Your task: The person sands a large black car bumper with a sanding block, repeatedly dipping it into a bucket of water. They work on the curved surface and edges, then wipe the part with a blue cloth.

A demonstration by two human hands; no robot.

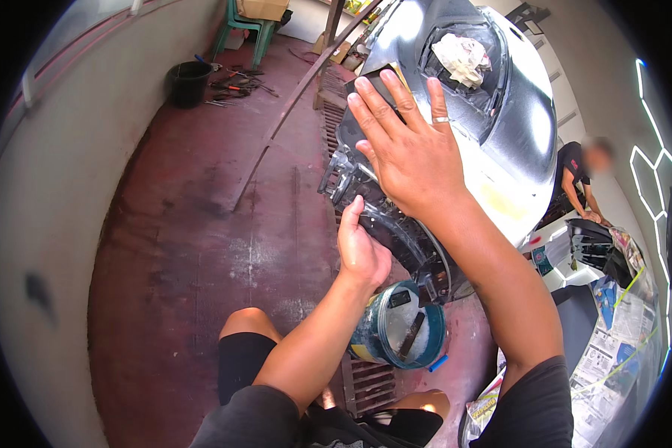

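Observation:
My left hand grips the near left edge of a black plastic car part with brackets along its side. Its thumb points up and its other fingers are hidden behind the part. My right hand is stretched out flat with fingers apart, a ring on one of them, above the far end of the part. Whether its palm touches the surface I cannot tell. Just below the part stands a blue bucket of cloudy, foamy water, with a dark strip in it.
A car body panel with crumpled paper in its opening lies beyond my right hand. At right a person leans over parts near newspaper-masked panels. A black bucket, scattered tools and a green chair stand far left.

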